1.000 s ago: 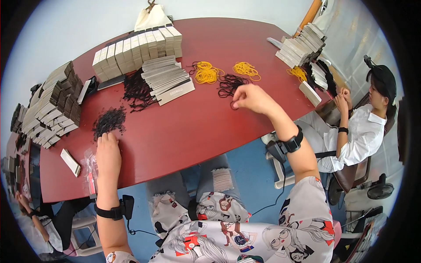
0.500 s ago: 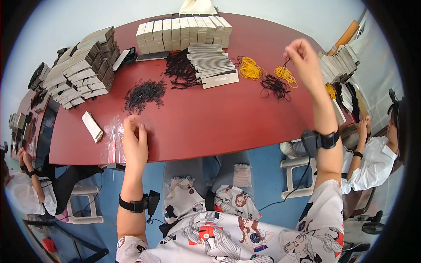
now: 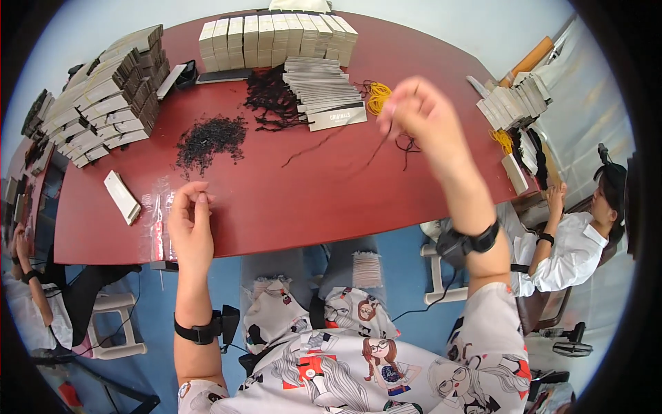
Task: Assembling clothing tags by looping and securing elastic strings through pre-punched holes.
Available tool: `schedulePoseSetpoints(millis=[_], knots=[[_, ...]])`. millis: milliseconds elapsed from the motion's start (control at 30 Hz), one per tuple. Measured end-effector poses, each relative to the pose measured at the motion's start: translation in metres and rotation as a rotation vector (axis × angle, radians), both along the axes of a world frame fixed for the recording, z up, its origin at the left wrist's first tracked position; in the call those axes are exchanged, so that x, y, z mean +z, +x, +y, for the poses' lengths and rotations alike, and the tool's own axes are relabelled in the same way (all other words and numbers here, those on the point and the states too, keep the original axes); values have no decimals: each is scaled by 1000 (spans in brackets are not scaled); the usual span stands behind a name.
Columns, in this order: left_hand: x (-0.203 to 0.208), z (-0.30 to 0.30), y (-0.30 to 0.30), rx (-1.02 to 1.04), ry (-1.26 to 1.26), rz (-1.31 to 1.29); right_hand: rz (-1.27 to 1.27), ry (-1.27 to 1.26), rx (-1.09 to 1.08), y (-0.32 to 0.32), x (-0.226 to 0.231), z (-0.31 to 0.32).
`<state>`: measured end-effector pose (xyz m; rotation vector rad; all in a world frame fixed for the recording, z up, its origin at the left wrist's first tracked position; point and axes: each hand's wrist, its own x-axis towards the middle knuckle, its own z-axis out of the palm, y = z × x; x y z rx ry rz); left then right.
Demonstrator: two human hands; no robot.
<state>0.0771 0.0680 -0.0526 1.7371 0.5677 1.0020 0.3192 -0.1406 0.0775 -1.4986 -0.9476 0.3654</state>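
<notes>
Pinched between the fingertips of my right hand [image 3: 422, 117] is a thin black cord [image 3: 376, 150], its loose ends trailing over the red table. My left hand [image 3: 191, 224] is closed near the table's front edge, thumb against fingertips; anything in them is too small to make out. Just beyond it lies a heap of small black pieces [image 3: 212, 140]. A fanned row of pale card tags [image 3: 318, 86] spreads across the table, black cords [image 3: 269, 103] hanging from its left side. Yellow cords [image 3: 376, 95] lie partly hidden behind my right hand.
Tall bundles of card tags [image 3: 110, 90] stand at the left, with another banded row [image 3: 276, 41] at the back. A few loose tags [image 3: 122, 197] and clear plastic bags [image 3: 158, 217] lie left of my left hand. Co-workers sit at both sides.
My right hand has moved left and nearer, drawing a black cord from the cord pile. My left hand stays pinched near the table edge. The whole view has shifted slightly.
</notes>
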Motion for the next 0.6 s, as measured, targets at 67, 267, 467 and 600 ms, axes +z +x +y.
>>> schedulePoseSetpoints(millis=[67, 267, 467, 600], knots=[[2, -2, 0, -6, 4, 21, 142, -118, -54, -1, -46, -17], [3, -4, 5, -56, -11, 26, -762, -433, -463, -9, -105, -53], [0, -4, 4, -34, 9, 47, -556, -487, -43, -34, -96, -42], [1, -7, 6, -37, 28, 47, -666, -418, -14, -38, -94, -15]])
